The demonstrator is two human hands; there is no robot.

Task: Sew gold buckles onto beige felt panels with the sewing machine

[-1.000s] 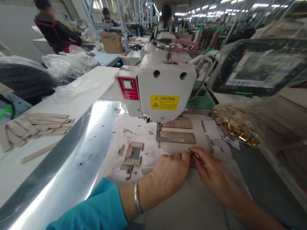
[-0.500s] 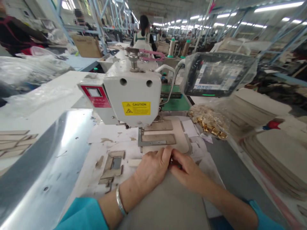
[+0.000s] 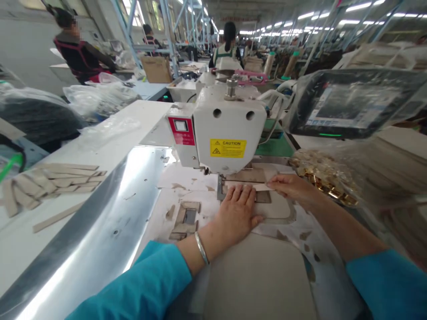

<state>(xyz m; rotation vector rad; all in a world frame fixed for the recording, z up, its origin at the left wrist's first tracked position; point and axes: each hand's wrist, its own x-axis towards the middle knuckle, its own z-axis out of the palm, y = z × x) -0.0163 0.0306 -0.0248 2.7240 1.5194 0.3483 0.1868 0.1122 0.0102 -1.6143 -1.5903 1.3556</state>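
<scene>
My left hand [image 3: 237,211] lies flat, fingers stretched out, over the metal clamp frame [image 3: 220,192] and the rounded beige panel [image 3: 280,210] beneath it. Between the finger and thumb tips of my right hand [image 3: 289,186] is the right end of a narrow pale strip [image 3: 261,186], which runs leftward along the clamp toward my left fingertips. Right above stands the white head of a sewing machine [image 3: 205,120] with a caution label. A larger beige panel [image 3: 258,278] lies nearest me, below my left wrist.
Loose beige strips [image 3: 55,182] are piled on the white table at left, beyond a shiny metal plate [image 3: 133,204]. A small rectangular template [image 3: 185,222] sits left of my hand. At right are bagged gold buckles [image 3: 333,189] and a plastic-wrapped screen [image 3: 347,106]. Other people sit farther back.
My hands, together in front of the clamp before, have separated. The left has opened flat over the clamp; the right has moved forward and right, onto the strip's end. The view has turned left.
</scene>
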